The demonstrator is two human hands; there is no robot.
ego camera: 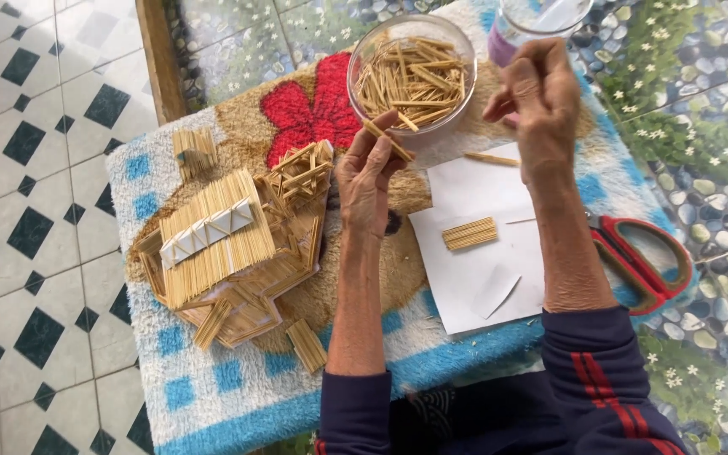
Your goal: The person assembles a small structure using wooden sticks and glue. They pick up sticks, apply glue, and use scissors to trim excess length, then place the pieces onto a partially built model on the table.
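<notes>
Head view: left hand point(370, 173) pinches 1 stick point(389, 140) just below the bowl point(412, 72) of sticks; right hand point(537, 97) is clenched beside that bowl, its contents hidden. The stick house point(233, 244), left of the bowl, looks mostly built, with loose panels unattached.

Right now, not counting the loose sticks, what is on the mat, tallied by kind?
Stick model house: 1
Glass bowl of sticks: 1
Clear container with a purple band: 1
White paper sheets: 1 stack
Red-handled scissors: 1
Glued stick panels: 4, at
Total: 9
</notes>
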